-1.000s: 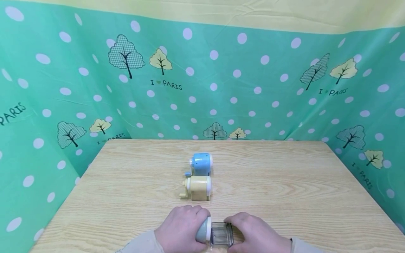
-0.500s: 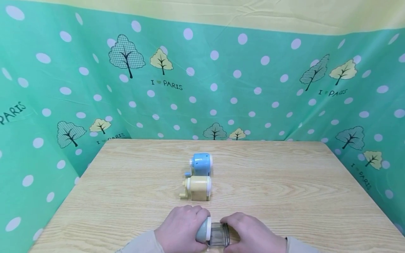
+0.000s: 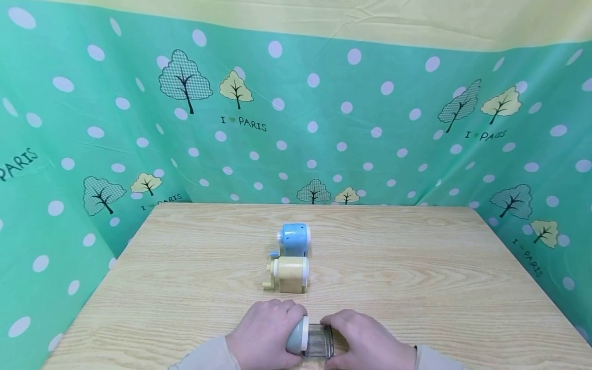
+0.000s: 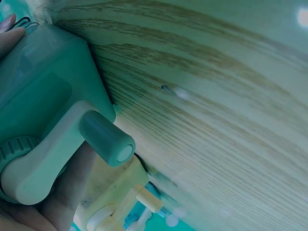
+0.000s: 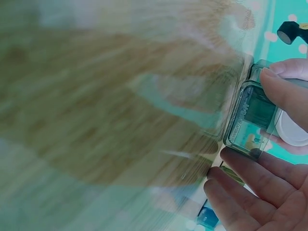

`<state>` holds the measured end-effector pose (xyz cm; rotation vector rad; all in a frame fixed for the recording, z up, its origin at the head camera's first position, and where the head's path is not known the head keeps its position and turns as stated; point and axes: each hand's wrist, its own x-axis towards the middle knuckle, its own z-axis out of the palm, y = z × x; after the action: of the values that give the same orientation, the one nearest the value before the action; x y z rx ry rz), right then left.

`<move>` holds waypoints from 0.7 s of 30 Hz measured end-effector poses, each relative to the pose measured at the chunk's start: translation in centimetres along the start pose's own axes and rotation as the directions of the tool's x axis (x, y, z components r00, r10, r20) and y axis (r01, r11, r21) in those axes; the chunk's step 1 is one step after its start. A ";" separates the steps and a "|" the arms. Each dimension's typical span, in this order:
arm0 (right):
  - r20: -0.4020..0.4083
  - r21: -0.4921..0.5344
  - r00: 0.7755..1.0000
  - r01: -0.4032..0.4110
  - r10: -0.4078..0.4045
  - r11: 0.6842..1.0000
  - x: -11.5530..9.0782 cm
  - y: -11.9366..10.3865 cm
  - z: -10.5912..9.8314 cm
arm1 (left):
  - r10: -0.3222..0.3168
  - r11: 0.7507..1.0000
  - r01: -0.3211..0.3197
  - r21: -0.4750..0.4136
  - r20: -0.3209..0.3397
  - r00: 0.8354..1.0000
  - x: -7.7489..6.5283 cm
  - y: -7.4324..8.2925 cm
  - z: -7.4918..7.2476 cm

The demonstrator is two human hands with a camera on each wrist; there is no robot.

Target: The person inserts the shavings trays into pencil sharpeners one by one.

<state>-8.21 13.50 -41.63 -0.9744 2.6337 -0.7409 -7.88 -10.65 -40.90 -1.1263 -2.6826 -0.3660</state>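
A grey-green crank pencil sharpener (image 3: 296,336) with a white rim is near the front of the table. My left hand (image 3: 264,336) grips its body from the left. In the left wrist view the sharpener's crank handle (image 4: 107,138) sticks out beside the palm. From the sharpener's right side a smoky clear shavings drawer (image 3: 318,341) stands partly out. My right hand (image 3: 370,341) holds the drawer's outer end between thumb and fingers. The right wrist view shows the drawer's end face (image 5: 248,118) with the thumb on one side and fingertips on the other.
Behind the hands sits a yellow crank sharpener (image 3: 291,275), with a blue one (image 3: 296,239) right behind it. Both cranks face left. The wood-grain table (image 3: 416,267) ends at a green dotted curtain (image 3: 324,123) at the back and sides.
My right hand has moved slightly left, and the clear drawer has slid farther into the grey-green sharpener. The left hand holds the body in the same place.
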 end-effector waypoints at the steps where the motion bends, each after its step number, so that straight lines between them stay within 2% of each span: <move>1: 0.007 0.006 1.000 -0.008 0.008 1.000 0.0 0.0 0.0 | 0.000 1.000 0.000 -0.002 0.000 1.000 0.0 0.0 0.0; 6: 0.012 0.013 1.000 -0.013 0.013 1.000 0.1 -0.2 0.0 | 0.006 1.000 -0.006 -0.001 -0.004 1.000 -0.1 0.0 0.0; 16: -0.038 -0.036 0.998 0.056 -0.057 0.998 0.2 -0.3 0.2 | 0.005 1.000 -0.005 -0.012 0.004 1.000 0.0 0.0 -0.1; 21: -0.035 -0.034 0.998 0.053 -0.054 0.998 0.4 -0.3 0.3 | 0.009 1.000 -0.009 -0.007 -0.007 1.000 0.0 0.0 -0.1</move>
<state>-8.21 12.97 -41.71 -1.0535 2.6679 -0.7355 -7.88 -10.70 -40.85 -1.1368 -2.6715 -0.3780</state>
